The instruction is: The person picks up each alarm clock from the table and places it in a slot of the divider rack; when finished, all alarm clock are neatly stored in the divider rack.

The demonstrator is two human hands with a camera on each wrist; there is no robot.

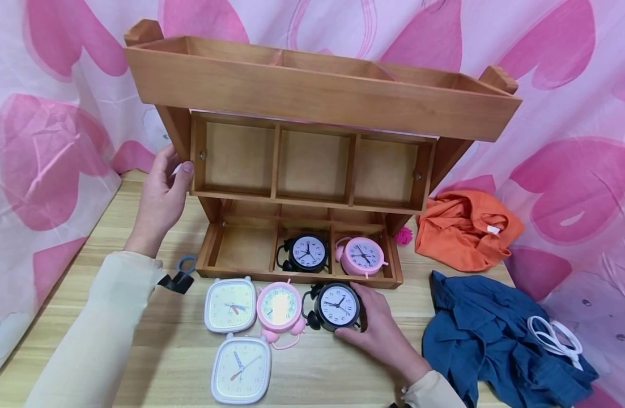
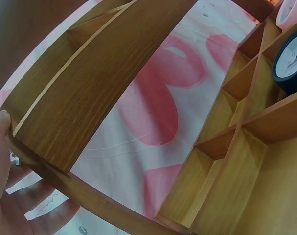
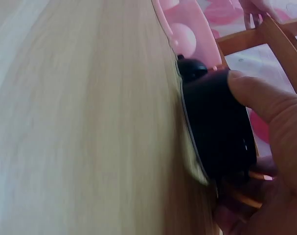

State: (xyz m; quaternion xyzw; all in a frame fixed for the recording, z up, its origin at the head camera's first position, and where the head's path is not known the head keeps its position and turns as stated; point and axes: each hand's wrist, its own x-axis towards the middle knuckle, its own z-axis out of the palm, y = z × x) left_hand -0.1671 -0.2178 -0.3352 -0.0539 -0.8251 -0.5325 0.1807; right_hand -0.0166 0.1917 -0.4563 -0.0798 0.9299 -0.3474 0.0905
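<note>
A black twin-bell alarm clock (image 1: pixel 337 306) lies face up on the table, and my right hand (image 1: pixel 375 323) grips it by its right side. In the right wrist view the thumb lies along the clock's black casing (image 3: pixel 217 125). My left hand (image 1: pixel 164 192) holds the left side of a tiered wooden shelf (image 1: pixel 322 90), thumb in front and fingers behind the side board. In the shelf's bottom tier, another black alarm clock (image 1: pixel 308 253) sits in the middle compartment and a pink one (image 1: pixel 363 256) in the right compartment. The middle tier's three compartments hold nothing.
Left of my right hand lie a pink alarm clock (image 1: pixel 279 306) and two white square clocks, one nearer the shelf (image 1: pixel 230 305) and one closer to me (image 1: pixel 241 369). Orange cloth (image 1: pixel 465 229) and dark blue cloth (image 1: pixel 496 334) with a white cord (image 1: pixel 554 340) are at right.
</note>
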